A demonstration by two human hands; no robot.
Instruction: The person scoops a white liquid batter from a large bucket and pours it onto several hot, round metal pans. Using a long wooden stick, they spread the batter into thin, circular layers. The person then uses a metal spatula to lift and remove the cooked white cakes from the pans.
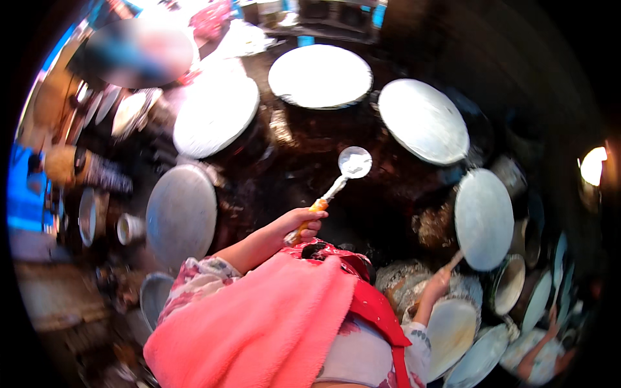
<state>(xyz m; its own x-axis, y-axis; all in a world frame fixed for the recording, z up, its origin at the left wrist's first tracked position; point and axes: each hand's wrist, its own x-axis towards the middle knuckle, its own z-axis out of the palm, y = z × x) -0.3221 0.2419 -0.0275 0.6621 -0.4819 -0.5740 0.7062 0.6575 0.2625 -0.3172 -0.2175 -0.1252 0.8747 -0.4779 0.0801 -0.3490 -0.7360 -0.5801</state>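
Observation:
My left hand [299, 226] is closed round the orange grip of a ladle [355, 162]. The ladle points away from me, and its round bowl holds something white. White also coats its shaft. At the right, my right hand [437, 283] grips a thin wooden stick [455, 260]. Its far end meets the near edge of a pale round disc [484, 220], which could be a pan or a lid; I cannot tell which. More discs curve round in front of me: a grey one [181, 216], and bright white ones at far left [217, 116], centre [320, 75] and right [424, 121].
A pink cloth [252, 323] hangs over my front. Below my right hand lie a stained disc [451, 336] and a grey one [477, 359]. Another person's arm [540, 346] shows at the lower right. A white cup [130, 229] stands left; a lamp [592, 166] glows right.

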